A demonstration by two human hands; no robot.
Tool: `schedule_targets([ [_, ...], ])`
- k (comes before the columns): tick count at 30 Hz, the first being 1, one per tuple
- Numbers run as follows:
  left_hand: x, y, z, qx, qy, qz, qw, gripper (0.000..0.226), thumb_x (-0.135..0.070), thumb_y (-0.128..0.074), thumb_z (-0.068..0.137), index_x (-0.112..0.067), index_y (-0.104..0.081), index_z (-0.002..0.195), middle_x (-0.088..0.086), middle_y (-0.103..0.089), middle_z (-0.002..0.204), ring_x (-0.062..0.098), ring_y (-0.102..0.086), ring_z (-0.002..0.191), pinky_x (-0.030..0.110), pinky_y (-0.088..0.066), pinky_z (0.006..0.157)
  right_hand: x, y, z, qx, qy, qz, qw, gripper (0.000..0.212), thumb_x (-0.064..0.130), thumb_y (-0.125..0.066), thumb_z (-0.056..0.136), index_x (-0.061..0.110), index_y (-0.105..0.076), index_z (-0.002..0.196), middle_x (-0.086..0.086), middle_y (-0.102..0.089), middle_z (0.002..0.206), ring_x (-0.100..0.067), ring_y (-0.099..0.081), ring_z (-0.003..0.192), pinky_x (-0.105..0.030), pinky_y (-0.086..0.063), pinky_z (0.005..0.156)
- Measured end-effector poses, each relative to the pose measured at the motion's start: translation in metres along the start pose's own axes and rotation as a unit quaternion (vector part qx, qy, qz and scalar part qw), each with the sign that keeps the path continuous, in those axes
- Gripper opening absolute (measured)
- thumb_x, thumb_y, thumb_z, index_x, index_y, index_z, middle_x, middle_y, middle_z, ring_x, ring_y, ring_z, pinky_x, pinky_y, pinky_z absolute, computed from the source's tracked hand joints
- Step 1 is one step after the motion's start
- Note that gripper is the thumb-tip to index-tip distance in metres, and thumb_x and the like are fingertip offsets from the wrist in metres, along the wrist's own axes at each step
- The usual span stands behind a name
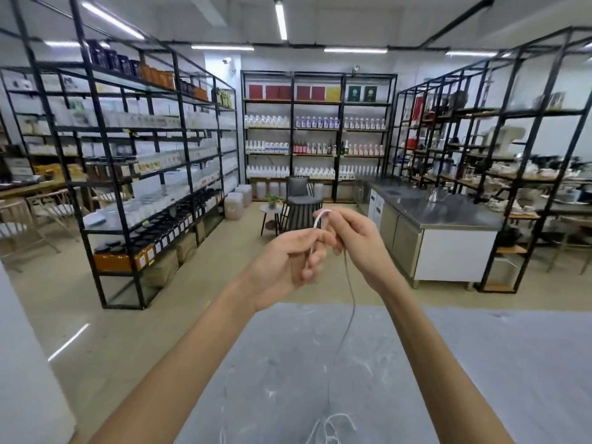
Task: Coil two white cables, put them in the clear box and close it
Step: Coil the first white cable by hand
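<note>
A thin white cable [350,293] hangs between my raised hands, above the far edge of the grey marble table [480,363]. My left hand [288,261] pinches it low down, fingers curled round the strand. My right hand [355,235] pinches the top of a small white loop that arches between the two hands. From there the cable drops in a long curve to the table, where loose white cable [333,426] lies tangled at the bottom edge of the view. The clear box is not in view.
Beyond the table lies an open floor. Black metal shelving [128,174] full of bottles and jars stands at the left, back and right. A steel counter [442,216] is at the right, a grey chair [301,200] and small round table in the middle.
</note>
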State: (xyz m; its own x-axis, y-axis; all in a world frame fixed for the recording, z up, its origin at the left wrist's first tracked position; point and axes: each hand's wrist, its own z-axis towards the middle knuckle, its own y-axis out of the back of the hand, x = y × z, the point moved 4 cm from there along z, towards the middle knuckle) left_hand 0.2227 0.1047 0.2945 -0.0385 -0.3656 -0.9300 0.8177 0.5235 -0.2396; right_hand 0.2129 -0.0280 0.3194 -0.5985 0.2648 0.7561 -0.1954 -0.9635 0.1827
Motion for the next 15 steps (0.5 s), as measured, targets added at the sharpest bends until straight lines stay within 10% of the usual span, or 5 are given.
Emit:
schedule_targets([
  [4, -0.003, -0.022, 0.008, 0.051, 0.026, -0.051, 0.997, 0.03, -0.028, -0.038, 0.101, -0.004, -0.056, 0.102, 0.0, -0.048, 0.063, 0.013, -0.043, 0.052, 0.025, -0.033, 0.052, 0.005, 0.012, 0.006, -0.017, -0.003, 0.0, 1.0, 0.022, 0.009, -0.05, 0.099, 0.006, -0.07, 0.107, 0.015, -0.066, 0.068, 0.003, -0.06, 0.064, -0.011, -0.045, 0.058],
  [8, -0.009, -0.031, 0.017, 0.085, 0.028, -0.099, 0.991, 0.03, -0.024, -0.044, 0.097, 0.0, -0.059, 0.11, 0.004, -0.054, 0.069, 0.015, -0.052, 0.056, 0.025, -0.038, 0.051, -0.002, 0.007, -0.005, 0.014, -0.012, -0.053, 0.998, 0.025, -0.009, -0.049, 0.091, 0.002, -0.071, 0.099, -0.006, -0.074, 0.098, -0.009, -0.069, 0.095, -0.023, -0.055, 0.086],
  [15, 0.0, -0.025, 0.028, 0.078, 0.051, -0.106, 0.99, 0.034, -0.029, -0.057, 0.093, -0.002, -0.07, 0.11, 0.005, -0.069, 0.081, 0.013, -0.068, 0.064, 0.02, -0.054, 0.05, -0.022, -0.01, -0.022, -0.019, -0.106, -0.041, 0.993, 0.046, -0.008, -0.038, 0.098, 0.033, -0.037, 0.077, 0.011, -0.039, 0.077, 0.02, -0.053, 0.048, -0.002, -0.043, 0.048],
])
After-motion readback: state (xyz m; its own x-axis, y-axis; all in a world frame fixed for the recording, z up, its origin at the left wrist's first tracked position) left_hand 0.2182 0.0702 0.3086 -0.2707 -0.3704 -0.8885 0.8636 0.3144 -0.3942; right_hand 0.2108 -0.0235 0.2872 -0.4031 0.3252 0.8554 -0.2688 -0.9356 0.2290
